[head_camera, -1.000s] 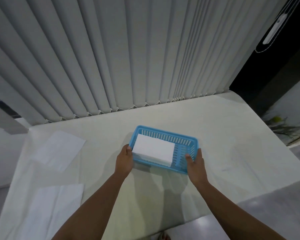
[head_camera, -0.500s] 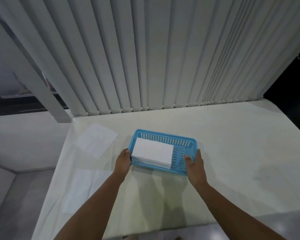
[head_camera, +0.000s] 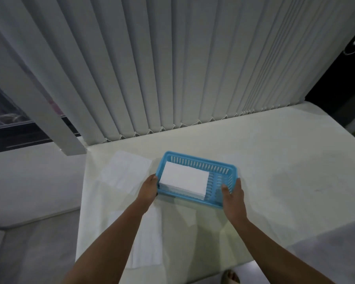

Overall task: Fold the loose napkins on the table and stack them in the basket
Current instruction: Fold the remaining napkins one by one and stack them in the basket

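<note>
Folded napkins (head_camera: pixel 183 181) sit as a neat white stack in the left part of a light blue slotted plastic basket (head_camera: pixel 203 165), reaching almost to its rim, while the right part of the basket shows only its bare ribbed floor. The basket is over the middle of the pale table (head_camera: pixel 275 171); whether it rests on the surface or is lifted just off it cannot be told. The left hand (head_camera: pixel 149 188) grips the left short end, thumb at the rim right beside the stack's corner, its fingers hidden on the outside of the wall. The right hand (head_camera: pixel 233 194) holds the right near corner, thumb hooked inside on the bare floor, apart from the stack, and fingers curled round the outside. One loose napkin (head_camera: pixel 125 174) lies flat just left of the basket, its near corner hidden behind the left hand. A second loose napkin (head_camera: pixel 147 249) lies nearer the table's front edge, partly covered by the left forearm. Vertical blinds (head_camera: pixel 172 68) hang behind the table, and a foot (head_camera: pixel 231 277) is cut off at the bottom edge.
</note>
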Available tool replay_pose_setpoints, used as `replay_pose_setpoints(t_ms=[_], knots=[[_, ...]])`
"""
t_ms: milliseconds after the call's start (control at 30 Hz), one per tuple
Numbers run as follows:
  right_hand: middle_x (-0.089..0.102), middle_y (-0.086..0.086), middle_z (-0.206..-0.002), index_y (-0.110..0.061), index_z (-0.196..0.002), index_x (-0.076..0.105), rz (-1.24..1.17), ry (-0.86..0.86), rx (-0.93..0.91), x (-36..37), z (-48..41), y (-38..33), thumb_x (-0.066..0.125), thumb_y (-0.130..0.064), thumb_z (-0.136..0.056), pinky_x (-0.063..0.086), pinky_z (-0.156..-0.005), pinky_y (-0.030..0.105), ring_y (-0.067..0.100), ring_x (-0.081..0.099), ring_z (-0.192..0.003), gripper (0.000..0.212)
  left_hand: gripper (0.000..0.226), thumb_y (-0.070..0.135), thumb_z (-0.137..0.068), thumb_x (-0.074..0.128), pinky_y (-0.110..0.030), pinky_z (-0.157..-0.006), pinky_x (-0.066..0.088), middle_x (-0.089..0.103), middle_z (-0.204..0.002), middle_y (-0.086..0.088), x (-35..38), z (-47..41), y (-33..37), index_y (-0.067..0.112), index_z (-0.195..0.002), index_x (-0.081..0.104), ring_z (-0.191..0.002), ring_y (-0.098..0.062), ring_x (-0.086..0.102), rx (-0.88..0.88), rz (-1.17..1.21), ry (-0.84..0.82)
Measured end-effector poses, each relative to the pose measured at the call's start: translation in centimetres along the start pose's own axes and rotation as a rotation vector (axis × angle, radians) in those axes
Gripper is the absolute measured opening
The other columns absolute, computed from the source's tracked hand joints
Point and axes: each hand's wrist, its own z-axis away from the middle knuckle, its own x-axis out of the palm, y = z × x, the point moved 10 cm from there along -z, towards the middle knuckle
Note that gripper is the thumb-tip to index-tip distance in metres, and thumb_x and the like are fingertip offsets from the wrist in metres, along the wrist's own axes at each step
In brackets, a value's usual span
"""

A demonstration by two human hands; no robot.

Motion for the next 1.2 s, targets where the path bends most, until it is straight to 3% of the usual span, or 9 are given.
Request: replay_pose_setpoints(t_ms=[67, 167, 267, 367, 467, 700, 1000, 1200], knots=[[0.042, 0.017, -0.142, -0.023, -0.151, 0.014, -0.01, 0.02, 0.014, 0.3, 0.2, 0.3, 0.042, -0.067, -0.087, 0.044, -0.101, 0.053, 0.036, 0.05, -0.126, 0.083, 0.032, 0.029, -0.102, 0.026, -0.044, -0.09, 0.048, 0.062, -0.108, -0.01, -0.3, 0.1, 0.2, 0.021, -0.111, 0.056, -0.097, -0.028, 0.058, 0.069, -0.123, -0.003], [0.04, 0.017, -0.143, -0.019, -0.152, 0.015, 0.011, 0.042, 0.043, 0.5, 0.8, 0.2, 0.045, -0.051, -0.094, 0.042, -0.103, 0.053, 0.035, 0.049, -0.126, 0.072, 0.034, 0.022, -0.103, 0.025, -0.034, -0.088, 0.044, 0.057, -0.11, -0.002, -0.7, 0.7, 0.8, 0.022, -0.125, 0.05, -0.097, -0.021, 0.054, 0.139, -0.182, 0.04], [0.043, 0.015, -0.141, -0.024, -0.15, 0.018, -0.016, 0.059, 0.029, 0.5, 0.9, 0.3, 0.043, -0.062, -0.088, 0.043, -0.102, 0.053, 0.035, 0.05, -0.126, 0.076, 0.039, 0.016, -0.101, 0.027, -0.029, -0.089, 0.041, 0.055, -0.116, 0.0, -0.6, 1.0, 0.8, 0.019, -0.135, 0.046, -0.101, -0.018, 0.052, 0.161, -0.156, 0.05], [0.041, 0.014, -0.144, -0.023, -0.15, 0.017, -0.019, 0.068, 0.053, 0.7, 1.0, 0.3, 0.042, -0.064, -0.088, 0.041, -0.104, 0.051, 0.034, 0.047, -0.129, 0.079, 0.04, 0.016, -0.1, 0.027, -0.033, -0.093, 0.044, 0.059, -0.118, 0.0, -0.6, 0.6, 0.6, 0.021, -0.134, 0.048, -0.103, -0.02, 0.055, 0.158, -0.145, 0.038], [0.052, 0.012, -0.135, -0.03, -0.144, 0.023, -0.023, 0.094, 0.043, 0.8, -0.1, 2.1, 0.033, -0.085, -0.074, 0.049, -0.094, 0.055, 0.032, 0.058, -0.118, 0.089, 0.041, 0.022, -0.1, 0.025, -0.041, -0.097, 0.049, 0.062, -0.121, -0.004, -0.6, 0.5, 0.1, 0.026, -0.133, 0.049, -0.107, -0.021, 0.058, 0.13, -0.131, 0.014], [0.053, 0.008, -0.132, -0.035, -0.143, 0.023, -0.022, 0.092, 0.022, 1.2, -1.0, 3.6, 0.033, -0.085, -0.075, 0.051, -0.091, 0.055, 0.029, 0.06, -0.115, 0.085, 0.046, 0.018, -0.092, 0.046, -0.032, -0.087, 0.047, 0.057, -0.121, -0.001, 0.2, 0.4, 0.4, 0.023, -0.137, 0.039, -0.105, -0.018, 0.056, 0.118, -0.129, -0.061], [0.053, 0.007, -0.132, -0.032, -0.143, 0.025, -0.013, 0.086, -0.01, 1.0, -0.4, 2.1, 0.031, -0.084, -0.076, 0.051, -0.091, 0.055, 0.028, 0.059, -0.115, 0.085, 0.037, 0.016, -0.097, 0.037, -0.03, -0.082, 0.044, 0.053, -0.112, -0.001, 0.0, -0.1, 0.8, 0.016, -0.134, 0.039, -0.1, -0.018, 0.053, 0.063, -0.157, -0.024], [0.053, 0.005, -0.133, -0.034, -0.143, 0.025, -0.018, 0.078, 0.018, 1.1, -0.6, 2.9, 0.033, -0.083, -0.076, 0.051, -0.093, 0.054, 0.026, 0.058, -0.117, 0.084, 0.037, 0.021, -0.097, 0.032, -0.036, -0.086, 0.048, 0.057, -0.119, -0.006, -0.7, -0.7, 0.5, 0.018, -0.133, 0.042, -0.101, -0.022, 0.056, 0.022, -0.182, 0.007]])
